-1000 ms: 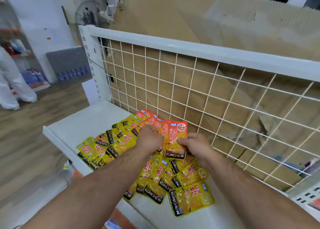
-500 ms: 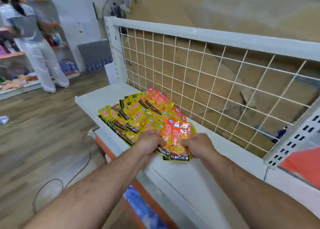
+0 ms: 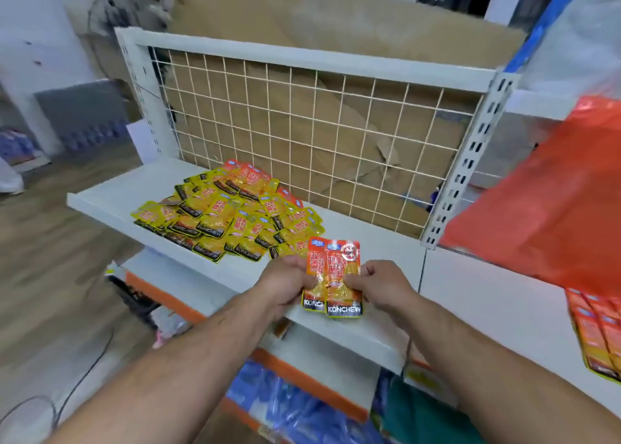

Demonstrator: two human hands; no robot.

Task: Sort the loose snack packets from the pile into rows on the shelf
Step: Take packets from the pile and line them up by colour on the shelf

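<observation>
Firstly, shelf [image 3: 111, 195]: a white metal shelf is seen with a wire grid back [image 3: 302, 124]; bare surface is left at its near right part.
Pile [image 3: 228, 222]: yellow and orange snack packets are heaped loosely on the left half of the shelf, overlapped at all angles.
Orange packets [image 3: 334, 279]: at least two are held fanned together above the shelf's front edge, just right of the pile, printed faces up.
Handling: the packets are judged light, thin and floppy, with slick film that lets one slide over another. A hold at the side seams or lower edge, thumb on top, is judged best. Squeezing of the filled middle is better avoided.
Left hand [image 3: 285, 282]: closed, thumb and fingers pinched on the left edge of the orange packets.
Right hand [image 3: 383, 284]: closed likewise, pinched on their right edge; nothing else is touched by the hands.
</observation>
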